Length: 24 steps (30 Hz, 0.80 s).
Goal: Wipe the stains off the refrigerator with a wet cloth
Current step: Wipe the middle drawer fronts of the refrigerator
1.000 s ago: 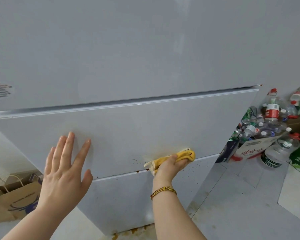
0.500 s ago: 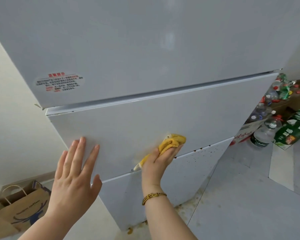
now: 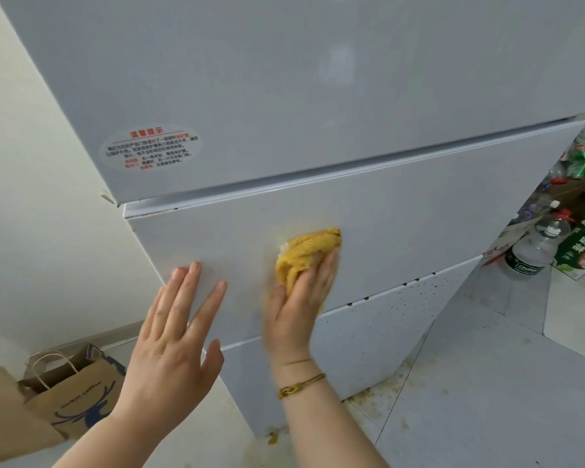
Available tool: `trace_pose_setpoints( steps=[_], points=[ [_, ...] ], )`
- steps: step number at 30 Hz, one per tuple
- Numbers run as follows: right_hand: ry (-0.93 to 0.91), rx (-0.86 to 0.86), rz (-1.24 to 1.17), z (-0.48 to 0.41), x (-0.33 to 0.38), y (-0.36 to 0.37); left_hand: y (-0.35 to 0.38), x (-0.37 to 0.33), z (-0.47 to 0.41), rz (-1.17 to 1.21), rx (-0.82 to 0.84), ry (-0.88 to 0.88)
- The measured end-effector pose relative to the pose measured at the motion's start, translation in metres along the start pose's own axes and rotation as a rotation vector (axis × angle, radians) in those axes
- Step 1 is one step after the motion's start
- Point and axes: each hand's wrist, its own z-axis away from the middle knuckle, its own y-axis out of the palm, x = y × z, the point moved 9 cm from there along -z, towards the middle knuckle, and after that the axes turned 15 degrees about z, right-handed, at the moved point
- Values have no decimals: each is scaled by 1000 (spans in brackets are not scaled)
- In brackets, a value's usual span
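Paper bag [image 3: 71,396]: brown, twine handles, standing on the floor [image 3: 487,383] at the lower left, beside the wall [image 3: 31,197].

Fridge [image 3: 318,79]: pale grey, three stacked door panels, filling the centre. Oval label [image 3: 151,150] with red and black print near the left edge of the top door.

Left hand [image 3: 173,332]: grip apart, fingers spread, palm laid flat on the middle door near its left edge; it carries nothing.

Cloth [image 3: 304,255]: yellow, bunched, pressed against the middle door about midway across, above that door's bottom edge. A faint yellowish smear surrounds it.

Right hand [image 3: 298,309]: grip clamped over the cloth, fingers on its lower part, blurred. Bracelet [image 3: 301,386]: gold, on the right wrist.

Stains [image 3: 409,302]: brown specks scattered over the upper right part of the bottom door, with darker spots along the seam above it. Yellow-brown grime on the floor at the fridge's foot.

Bottles [image 3: 537,251]: clear plastic, piled with a cardboard box and green packs at the right edge, on the floor, well apart from the hands.
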Motion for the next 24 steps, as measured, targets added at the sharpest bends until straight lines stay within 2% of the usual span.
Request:
trace_pose_setpoints(
  steps=[1, 3, 5, 6, 7, 8, 10, 14, 16, 18, 19, 20, 23, 24],
  points=[
    [11, -46, 16, -14, -12, -10, -2, -1, 1, 28, -15, 35],
    [212, -127, -52, -43, -42, -25, -13, -2, 3, 110, -81, 83],
    [497, -199, -155, -56, -63, -33, -31, 1, 6, 205, -196, 54],
    [582, -215, -180, -57, -62, -32, -40, 5, 8, 256, -251, 14],
    [591, -230, -167, -56, -54, -31, -47, 10, 9, 303, -285, -33],
    [540, -242, -131, -53, -40, -30, -49, 15, 11, 342, -289, -78],
    [328, -211, -51, -35, 3, -18, -48, 19, 9, 390, -240, -135],
    [-147, 12, 54, 12, 82, 12, -34, 14, 0, 450, -151, -146],
    [-361, 37, 106, 12, 84, 11, -31, 10, -1, 488, -158, -158],
    [-503, -17, 179, 1, 67, 2, -32, 11, -2, 573, -182, -217],
    [-480, -48, 198, -10, 54, -5, -32, 11, -2, 631, -190, -232],
    [-373, -74, 182, -23, 40, -11, -34, 9, -2, 684, -195, -223],
    [123, -183, 22, -44, 13, -22, -39, 9, -2, 802, -187, -212],
    [211, -195, -6, -42, 17, -20, -40, 11, -2, 847, -191, -227]
  ],
)
